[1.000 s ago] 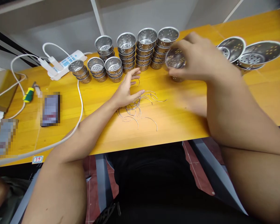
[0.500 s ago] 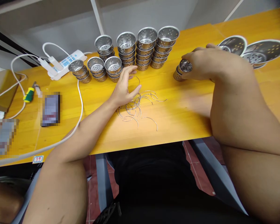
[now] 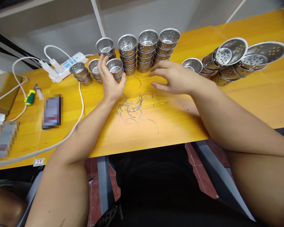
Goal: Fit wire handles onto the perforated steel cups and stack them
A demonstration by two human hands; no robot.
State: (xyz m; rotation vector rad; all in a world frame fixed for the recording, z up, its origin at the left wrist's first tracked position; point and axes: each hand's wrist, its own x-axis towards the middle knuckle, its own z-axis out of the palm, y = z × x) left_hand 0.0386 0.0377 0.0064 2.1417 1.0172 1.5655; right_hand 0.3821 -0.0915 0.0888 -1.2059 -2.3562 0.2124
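Observation:
My left hand (image 3: 111, 82) reaches up beside a short stack of perforated metal cups (image 3: 115, 66), fingers apart; whether it touches the cups I cannot tell. Above the table, my right hand (image 3: 171, 78) is open with nothing in it, thumb and fingers pointing left. Between and below the hands lies a loose tangle of thin curved wires (image 3: 132, 108), with one wire (image 3: 137, 82) apart from it. Behind the right hand stand taller stacks of the same cups (image 3: 148, 41). To its right is another perforated cup (image 3: 192, 65).
More stacked cups (image 3: 232, 55) lean at the right. A white power strip (image 3: 68, 66) with plugs and a cable (image 3: 81, 97) lies on the left. Further left are a phone (image 3: 52, 111), a green-yellow screwdriver (image 3: 30, 97) and a cardboard box (image 3: 4, 91).
My right hand has let go of the small cup stack at the right and moved left, towards the middle. My left hand has moved up and left, away from the wires to the short stacks.

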